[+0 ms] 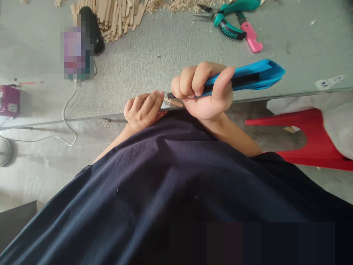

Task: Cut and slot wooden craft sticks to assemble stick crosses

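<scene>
Right hand [204,92]: fingers wrapped tight round a blue utility knife [248,77], thumb along the body, handle pointing to 3 o'clock. The blade end sits at the fist's 9 o'clock side, on a short wooden stick [174,102].

Left hand [143,110]: fingers narrow, pinching the stick's other end. The stick runs between the two hands, right at the near edge of the desk [165,51], dead centre of view. Hands are just beside each other, above a dark shirt [176,184].

On the desk:
- 11 o'clock: pile of wooden sticks [116,14], black object [92,29] touching it.
- 1 o'clock: teal pliers [231,27] with a pink tool [252,38] just beside them.
- 9 o'clock: purple box [9,100], white cable [66,117] hanging off the edge.

Red stool [303,147] on the floor at 4 o'clock.
</scene>
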`<state>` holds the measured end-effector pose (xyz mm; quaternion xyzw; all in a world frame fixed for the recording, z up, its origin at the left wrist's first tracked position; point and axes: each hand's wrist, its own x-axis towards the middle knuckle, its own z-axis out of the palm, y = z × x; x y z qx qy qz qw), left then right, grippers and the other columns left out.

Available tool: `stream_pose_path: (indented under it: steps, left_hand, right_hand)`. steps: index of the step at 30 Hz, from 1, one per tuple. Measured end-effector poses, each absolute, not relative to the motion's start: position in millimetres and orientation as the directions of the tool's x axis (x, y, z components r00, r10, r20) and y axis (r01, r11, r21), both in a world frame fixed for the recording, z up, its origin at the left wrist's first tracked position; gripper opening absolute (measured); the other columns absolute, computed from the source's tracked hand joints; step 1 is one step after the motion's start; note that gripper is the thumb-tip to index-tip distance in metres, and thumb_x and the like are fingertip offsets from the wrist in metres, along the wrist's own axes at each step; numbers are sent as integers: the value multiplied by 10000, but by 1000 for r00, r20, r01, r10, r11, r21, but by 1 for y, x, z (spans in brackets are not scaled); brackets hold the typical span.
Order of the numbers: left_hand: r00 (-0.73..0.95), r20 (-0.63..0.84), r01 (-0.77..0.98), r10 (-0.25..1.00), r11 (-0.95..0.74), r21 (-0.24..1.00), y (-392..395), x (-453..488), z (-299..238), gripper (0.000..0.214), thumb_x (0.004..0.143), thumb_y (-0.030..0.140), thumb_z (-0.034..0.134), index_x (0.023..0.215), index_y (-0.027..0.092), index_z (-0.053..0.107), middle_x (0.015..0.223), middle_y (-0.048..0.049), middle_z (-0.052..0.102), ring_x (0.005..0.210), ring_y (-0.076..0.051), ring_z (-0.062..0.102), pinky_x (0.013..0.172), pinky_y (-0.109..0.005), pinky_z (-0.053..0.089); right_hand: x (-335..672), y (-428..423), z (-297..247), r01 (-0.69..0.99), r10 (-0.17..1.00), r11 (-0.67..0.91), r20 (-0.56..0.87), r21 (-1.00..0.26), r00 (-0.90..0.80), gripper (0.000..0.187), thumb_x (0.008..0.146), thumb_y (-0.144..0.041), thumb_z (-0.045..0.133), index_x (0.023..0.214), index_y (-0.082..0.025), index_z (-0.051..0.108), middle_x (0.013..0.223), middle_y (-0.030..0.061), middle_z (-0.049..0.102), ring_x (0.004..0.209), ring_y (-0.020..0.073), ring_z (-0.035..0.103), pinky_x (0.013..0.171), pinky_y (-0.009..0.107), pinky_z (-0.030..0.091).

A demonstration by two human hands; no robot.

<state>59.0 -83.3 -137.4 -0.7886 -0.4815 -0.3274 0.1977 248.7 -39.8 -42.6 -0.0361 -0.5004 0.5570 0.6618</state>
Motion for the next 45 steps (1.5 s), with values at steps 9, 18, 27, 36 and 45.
stream_pose_path:
  steps: [9,18,27,36,45]
  left_hand:
    - [330,741,896,585,-441,-50,-82,60,-136,846,1025,974,475,1483,354,825,1184,-133,915,997,-349,818,800,-480,449]
    - [246,731,929,637,-370,10,-77,63,-148,920,980,1039,441,1400,334,856,1139,-143,898,1004,-356,820,856,-498,519]
    - [192,576,915,795,-356,188,-79,60,-143,891,1015,999,435,1408,306,834,1272,-167,876,1120,-405,833,950,-551,570]
    - [190,467,905,864,-338,258,-78,58,-138,1004,960,1056,375,1443,296,819,1287,-212,862,1147,-464,810,1000,-626,539]
    - [216,499,904,839,-365,223,-79,56,-140,997,983,1045,333,1460,314,814,1300,-199,859,1166,-443,815,971,-597,553]
  right_hand:
    - [258,-50,-33,-695,731,318,634,-645,-253,733,1067,-687,753,625,-238,378,532,-74,333,443,78,234,488,300,196]
    - [257,-57,-32,-605,803,325,550,-727,-230,758,940,-799,839,589,-285,405,506,-81,294,445,118,197,477,355,214]
    - [268,-59,-20,-626,839,251,489,-738,-240,832,886,-835,843,516,-271,354,444,-73,284,428,112,149,507,362,173]
    - [270,-58,-23,-679,777,298,583,-671,-235,814,1015,-721,766,580,-225,288,477,-83,218,420,74,156,495,316,163]
    - [276,-59,-25,-642,790,268,545,-718,-280,772,965,-732,842,564,-269,372,505,-83,256,458,106,169,501,348,224]
